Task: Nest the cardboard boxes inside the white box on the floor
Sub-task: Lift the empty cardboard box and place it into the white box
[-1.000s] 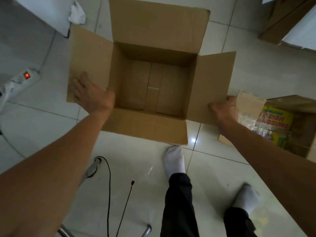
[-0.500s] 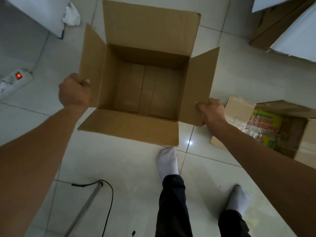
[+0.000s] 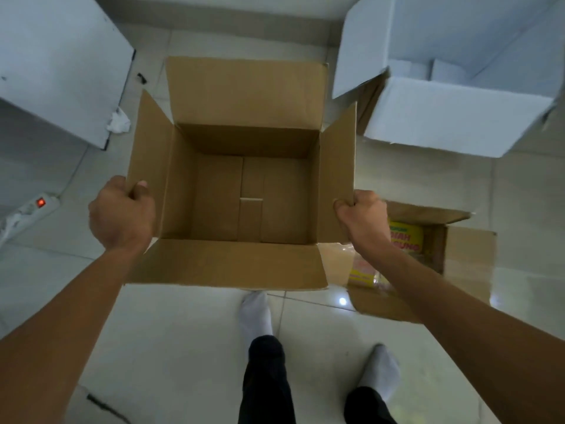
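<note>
Both hands grip the cardboard box point(image 3: 250, 191) flaps.

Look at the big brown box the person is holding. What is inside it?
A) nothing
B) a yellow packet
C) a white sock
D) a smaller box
A: the brown box is open at the top and only its bare cardboard bottom shows, while the left hand and right hand grip its side flaps.

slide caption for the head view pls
Both hands grip the side flaps of an open brown box, white box open beyond.
</note>
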The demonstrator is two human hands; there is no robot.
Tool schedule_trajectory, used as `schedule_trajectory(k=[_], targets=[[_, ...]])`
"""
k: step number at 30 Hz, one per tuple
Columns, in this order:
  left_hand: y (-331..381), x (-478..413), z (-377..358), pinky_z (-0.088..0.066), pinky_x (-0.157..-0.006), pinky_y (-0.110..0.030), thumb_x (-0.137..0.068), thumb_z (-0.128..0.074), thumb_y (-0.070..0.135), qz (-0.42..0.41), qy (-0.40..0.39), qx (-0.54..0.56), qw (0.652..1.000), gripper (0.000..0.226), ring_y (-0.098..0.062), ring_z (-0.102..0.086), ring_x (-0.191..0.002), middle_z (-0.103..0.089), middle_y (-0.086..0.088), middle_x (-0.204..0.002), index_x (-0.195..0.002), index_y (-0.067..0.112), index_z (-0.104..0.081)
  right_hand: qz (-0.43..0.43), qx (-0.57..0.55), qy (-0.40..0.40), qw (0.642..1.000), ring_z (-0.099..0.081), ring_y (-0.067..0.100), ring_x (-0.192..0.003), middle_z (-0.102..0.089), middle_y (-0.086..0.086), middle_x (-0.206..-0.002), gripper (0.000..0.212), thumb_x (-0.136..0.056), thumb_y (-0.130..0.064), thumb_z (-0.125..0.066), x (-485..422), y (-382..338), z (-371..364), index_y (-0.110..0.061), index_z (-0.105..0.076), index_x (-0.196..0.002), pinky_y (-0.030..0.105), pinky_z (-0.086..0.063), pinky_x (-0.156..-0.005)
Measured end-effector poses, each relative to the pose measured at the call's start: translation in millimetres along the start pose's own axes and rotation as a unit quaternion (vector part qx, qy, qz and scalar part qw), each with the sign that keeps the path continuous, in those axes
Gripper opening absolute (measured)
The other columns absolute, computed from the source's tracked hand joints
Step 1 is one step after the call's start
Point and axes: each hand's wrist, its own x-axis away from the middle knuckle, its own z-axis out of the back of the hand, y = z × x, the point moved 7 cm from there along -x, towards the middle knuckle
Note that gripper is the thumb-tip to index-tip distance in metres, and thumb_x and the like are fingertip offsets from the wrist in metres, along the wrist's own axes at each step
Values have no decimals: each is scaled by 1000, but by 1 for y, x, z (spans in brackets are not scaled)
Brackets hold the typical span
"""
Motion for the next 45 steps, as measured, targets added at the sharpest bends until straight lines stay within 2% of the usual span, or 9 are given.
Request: schedule_trajectory(k=[4,8,11,16,20,25,30,38,45], targets=[[65,31,32,-43,-62,-39,-87,-55,29,-19,21,18,999,26,-34,-55,-68,-59,-19,-72,-73,6,-54,18,-20,10,1000,-53,21,-52,-55,6,-59,33,-89,-16,-56,8,11,76,-14,-46,-58,26,-44,-48],[131,61,52,-37,-61,-34,-86,-55,28,-37,28,47,998,22,-25,-47,-63,-53,-9,-68,-71,12,-53,22,-11,31,999,-54,22,-53,-58,10,-64,27,-89,-18,-56,9,22,152,-9,-53,-63,22,-39,-46],[176,75,57,-38,-60,-33,-85,-57,26,-40,18,76,996,25,-26,-48,-62,-52,-9,-67,-72,5,-53,24,0,66,998,-63,29,-64,-67,19,-75,24,-87,-19,-59,5,28,204,2,-62,-75,32,-49,-54],[250,82,53,-30,-54,-28,-84,-57,23,-50,4,105,993,30,-21,-42,-50,-45,-3,-56,-63,4,-46,19,-23,96,995,-69,34,-72,-69,21,-86,22,-87,-18,-59,-11,38,274,3,-64,-87,46,-60,-62],[307,77,38,-29,-46,-21,-84,-58,22,-73,-2,140,987,25,-9,-43,-47,-45,6,-55,-67,5,-52,26,-29,129,991,-63,18,-57,-62,6,-70,18,-87,-17,-60,-37,39,325,-12,-57,-71,21,-50,-36],[374,55,8,-42,-50,-24,-82,-59,22,-74,-32,187,979,20,-13,-51,-50,-50,7,-57,-68,7,-57,31,-34,162,986,-62,16,-57,-60,3,-72,11,-89,-19,-61,-79,28,382,-11,-57,-82,18,-49,-34],[438,27,-17,-28,-42,-20,-79,-56,18,-95,-36,206,973,29,-12,-39,-45,-41,3,-52,-57,13,-38,47,-36,186,981,-62,15,-54,-62,10,-81,11,-88,-18,-61,-126,5,424,-7,-59,-91,17,-48,-33],[516,-5,-69,-28,-38,-19,-78,-53,16,-92,-25,213,972,30,-4,-36,-42,-39,7,-52,-55,19,-33,71,-35,205,975,-61,23,-59,-62,15,-93,16,-89,-17,-59,-213,-7,457,-5,-60,-99,21,-50,-33],[544,-18,-130,-36,-55,-24,-80,-52,23,-87,-7,172,981,31,-14,-50,-64,-46,7,-60,-56,19,-34,66,-26,190,979,-62,20,-59,-61,13,-93,22,-89,-14,-56,-293,22,449,-1,-61,-106,20,-49,-32]])
